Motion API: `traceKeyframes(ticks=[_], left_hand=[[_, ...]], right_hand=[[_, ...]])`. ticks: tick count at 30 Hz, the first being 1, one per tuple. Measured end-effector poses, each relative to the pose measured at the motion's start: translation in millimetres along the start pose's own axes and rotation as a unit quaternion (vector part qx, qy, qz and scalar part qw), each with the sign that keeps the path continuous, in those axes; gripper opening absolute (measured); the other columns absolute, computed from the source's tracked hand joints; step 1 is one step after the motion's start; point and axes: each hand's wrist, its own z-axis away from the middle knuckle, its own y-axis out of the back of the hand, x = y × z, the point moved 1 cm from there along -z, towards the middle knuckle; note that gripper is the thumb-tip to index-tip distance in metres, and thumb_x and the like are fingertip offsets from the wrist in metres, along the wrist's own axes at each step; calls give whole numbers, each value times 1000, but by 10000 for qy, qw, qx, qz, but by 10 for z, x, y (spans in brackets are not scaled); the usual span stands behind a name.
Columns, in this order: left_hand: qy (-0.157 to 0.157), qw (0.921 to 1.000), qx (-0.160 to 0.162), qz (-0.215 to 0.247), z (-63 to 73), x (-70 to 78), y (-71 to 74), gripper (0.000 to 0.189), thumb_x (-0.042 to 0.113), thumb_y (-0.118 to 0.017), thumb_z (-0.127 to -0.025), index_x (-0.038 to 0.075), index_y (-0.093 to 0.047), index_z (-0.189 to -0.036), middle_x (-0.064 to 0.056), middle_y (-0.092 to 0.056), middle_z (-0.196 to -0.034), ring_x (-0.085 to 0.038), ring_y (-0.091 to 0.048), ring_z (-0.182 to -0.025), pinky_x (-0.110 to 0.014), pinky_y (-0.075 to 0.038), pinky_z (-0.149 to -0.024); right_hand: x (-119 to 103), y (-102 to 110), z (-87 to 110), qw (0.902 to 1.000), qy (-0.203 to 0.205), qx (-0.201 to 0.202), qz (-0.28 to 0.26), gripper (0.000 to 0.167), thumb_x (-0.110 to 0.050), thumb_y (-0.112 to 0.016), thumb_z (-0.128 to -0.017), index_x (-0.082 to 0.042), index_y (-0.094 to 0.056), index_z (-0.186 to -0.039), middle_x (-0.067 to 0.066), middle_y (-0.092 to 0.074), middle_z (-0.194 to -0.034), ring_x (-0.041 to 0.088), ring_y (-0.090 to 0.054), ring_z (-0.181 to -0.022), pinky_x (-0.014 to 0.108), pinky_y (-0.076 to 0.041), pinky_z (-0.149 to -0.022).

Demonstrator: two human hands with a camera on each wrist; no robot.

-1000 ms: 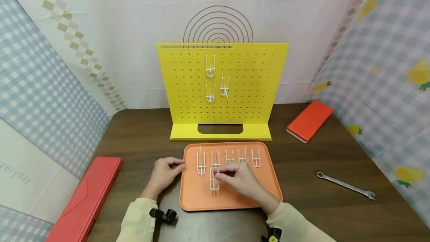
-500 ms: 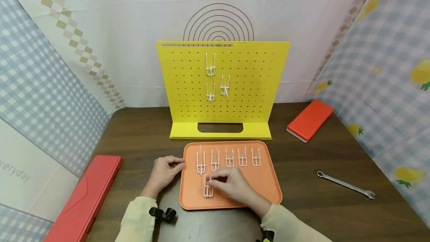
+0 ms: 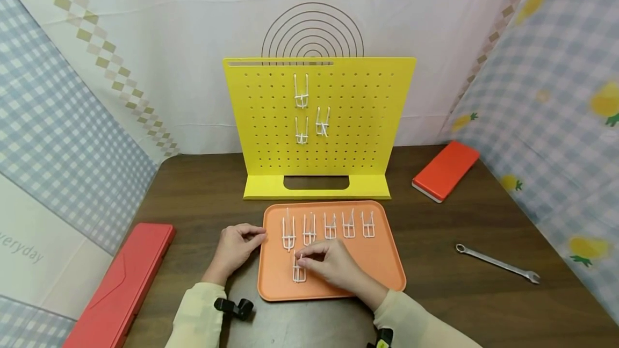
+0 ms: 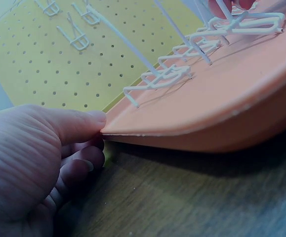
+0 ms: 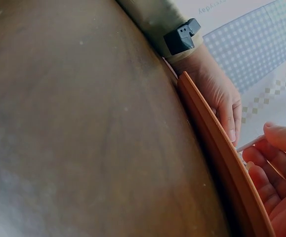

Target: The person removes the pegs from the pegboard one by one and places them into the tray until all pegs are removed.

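Observation:
My left hand (image 3: 235, 248) pinches the left rim of an orange tray (image 3: 382, 259); in the left wrist view its thumb lies on top of the rim with fingers beneath. Over the tray's front-left part, my right hand (image 3: 333, 267) pinches a white wire pegboard hook (image 3: 299, 281) between thumb and fingers. The right wrist view shows only a short bit of this hook's wire (image 5: 251, 142). Several similar hooks (image 3: 348, 230) lie in a row along the back of the tray.
Behind the tray stands a yellow pegboard (image 3: 358, 122) with three white hooks (image 3: 302, 98) on it. A red case (image 3: 121, 283) lies at the left. To the right are a red box (image 3: 446, 171) and a wrench (image 3: 498, 263).
My right hand has moved the hook left and toward me, away from the row, then stayed nearly still. My left hand has kept its place on the tray rim.

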Motion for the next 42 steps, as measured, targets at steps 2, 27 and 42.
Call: traceKeyframes(ticks=[2,27,42], left_hand=[[3,10000,-1,2,0,4,4,5,14,-77,-82,14,-78,-87,1,-72,-84,-9,-65,-71,-23,-52,-61],[-142,9998,26,137,24,16,25,6,15,-78,-82,12,-78,-87,-1,-72,-83,-9,-65,-69,-22,-52,-58],[-99,9999,14,46,25,13,10,6,15,-78,-82,11,-78,-87,0,-72,-83,-10,-65,-71,-23,-53,-61]], right_hand=[[-9,-2,-1,10000,-24,5,1,13,-18,-74,-86,-9,-78,-93,-6,-73,-86,8,-68,-84,24,-53,-71],[-453,58,46,9985,-540,2,-102,17,-4,-72,-85,4,-73,-99,10,-73,-91,15,-68,-80,25,-55,-68],[-690,798,-207,9924,-291,1076,524,16,-8,-73,-85,-3,-74,-101,11,-72,-96,26,-67,-77,28,-55,-63]])
